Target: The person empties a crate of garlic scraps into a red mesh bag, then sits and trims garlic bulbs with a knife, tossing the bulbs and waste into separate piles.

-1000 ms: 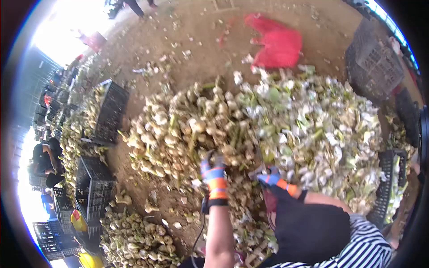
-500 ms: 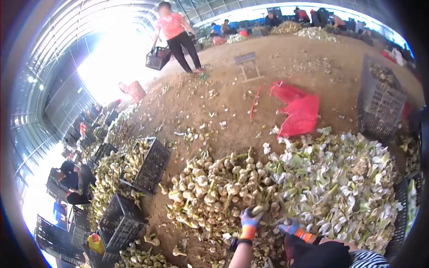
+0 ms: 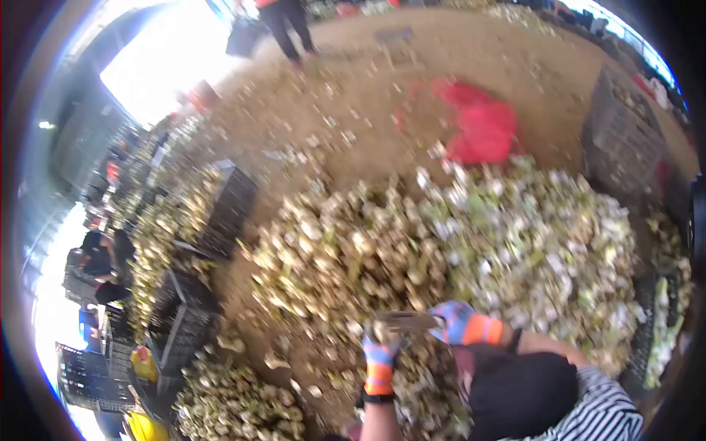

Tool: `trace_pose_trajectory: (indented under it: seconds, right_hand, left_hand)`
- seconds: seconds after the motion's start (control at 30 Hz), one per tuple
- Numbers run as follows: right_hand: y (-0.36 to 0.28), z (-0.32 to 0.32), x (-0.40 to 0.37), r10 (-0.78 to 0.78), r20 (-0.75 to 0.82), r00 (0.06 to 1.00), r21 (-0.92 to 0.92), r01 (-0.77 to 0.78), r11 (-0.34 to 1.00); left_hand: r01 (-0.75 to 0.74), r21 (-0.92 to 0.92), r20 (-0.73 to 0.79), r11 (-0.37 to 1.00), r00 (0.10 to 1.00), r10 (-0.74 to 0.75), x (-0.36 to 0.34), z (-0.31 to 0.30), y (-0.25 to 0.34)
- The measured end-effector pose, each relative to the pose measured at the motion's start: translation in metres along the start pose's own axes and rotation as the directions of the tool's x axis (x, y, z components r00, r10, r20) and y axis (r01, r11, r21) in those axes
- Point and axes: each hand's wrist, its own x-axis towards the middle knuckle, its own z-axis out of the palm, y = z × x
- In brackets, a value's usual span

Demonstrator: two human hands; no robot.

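My left hand [image 3: 379, 360], in a blue and orange glove, is closed around a garlic bulb [image 3: 385, 334], mostly hidden by the fingers and blurred. My right hand [image 3: 460, 323], gloved alike, is closed on the end of a flat grey-brown blade-like tool [image 3: 412, 321], which reaches across to the top of the left hand. Motion blur hides its exact kind. Just beyond the hands lies a heap of garlic bulbs with stalks [image 3: 346, 250]. To its right spreads a pile of pale, greenish peelings [image 3: 544, 257].
Black crates [image 3: 180, 316] and more garlic [image 3: 239, 404] stand at the left. A red mesh bag [image 3: 478, 125] and a small stool [image 3: 395, 44] are on the dirt floor ahead. A grey crate [image 3: 625, 136] stands at the right. One person [image 3: 287, 26] stands far ahead; another [image 3: 107, 264] sits left.
The view has tipped downward. My hands have come together, the right hand rising toward the left, and the blade-like tool now shows between them.
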Motion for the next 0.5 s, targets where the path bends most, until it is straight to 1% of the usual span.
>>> trace_pose_trajectory:
  seconds: [0.03,0.07,0.1,0.13,0.17,0.2,0.23,0.27,0.3,0.33,0.37,0.43,0.5]
  right_hand:
    - [-0.013,-0.002,0.001,0.009,0.108,0.994,-0.119,0.004,0.993]
    - [-0.022,-0.001,0.000,0.000,0.194,0.981,-0.211,0.042,0.976]
    - [-0.024,0.003,0.003,0.019,0.301,0.954,-0.276,0.068,0.959]
    - [-0.029,0.003,0.006,0.045,0.371,0.928,-0.338,0.090,0.937]
    - [-0.039,-0.006,0.009,0.080,0.422,0.903,-0.364,0.088,0.927]
    - [-0.037,-0.005,0.012,0.083,0.433,0.898,-0.364,0.090,0.927]
    - [-0.037,-0.004,0.013,0.086,0.443,0.892,-0.359,0.089,0.929]
    - [-0.038,-0.004,0.014,0.095,0.445,0.891,-0.358,0.079,0.930]
    - [-0.040,-0.006,0.015,0.111,0.458,0.882,-0.371,0.076,0.925]
    - [-0.041,-0.007,0.015,0.125,0.471,0.873,-0.384,0.075,0.920]
    - [-0.040,-0.005,0.015,0.131,0.472,0.872,-0.383,0.069,0.921]
    - [-0.037,-0.001,0.014,0.135,0.448,0.884,-0.375,0.049,0.926]
    - [-0.037,-0.001,0.014,0.129,0.451,0.883,-0.368,0.052,0.928]
  left_hand:
    - [-0.099,0.610,0.011,0.786,0.993,0.116,-0.005,0.014,0.001]
    - [-0.088,0.269,-0.081,0.959,0.990,0.114,-0.004,0.011,-0.005]
    - [-0.126,-0.103,-0.174,0.987,0.979,0.107,0.006,0.011,-0.013]
    - [-0.219,0.163,-0.128,0.962,0.962,0.240,-0.001,0.027,-0.009]
    - [-0.321,0.412,-0.031,0.853,0.931,0.365,-0.010,0.048,0.005]
    - [-0.343,0.637,0.011,0.690,0.900,0.436,-0.016,0.060,0.012]
    - [-0.332,0.638,0.009,0.695,0.906,0.424,-0.016,0.054,0.007]
    - [-0.241,0.527,-0.089,0.815,0.938,0.335,-0.011,0.045,0.000]
    - [-0.147,0.397,-0.172,0.906,0.958,0.231,-0.008,0.039,-0.005]
    - [-0.131,0.349,-0.197,0.928,0.958,0.209,-0.007,0.039,-0.005]
    - [-0.124,0.347,-0.197,0.930,0.959,0.202,-0.007,0.039,-0.005]
    - [-0.137,0.482,-0.154,0.865,0.959,0.238,-0.006,0.040,-0.003]
    - [-0.122,0.521,-0.149,0.845,0.962,0.231,-0.010,0.046,0.004]
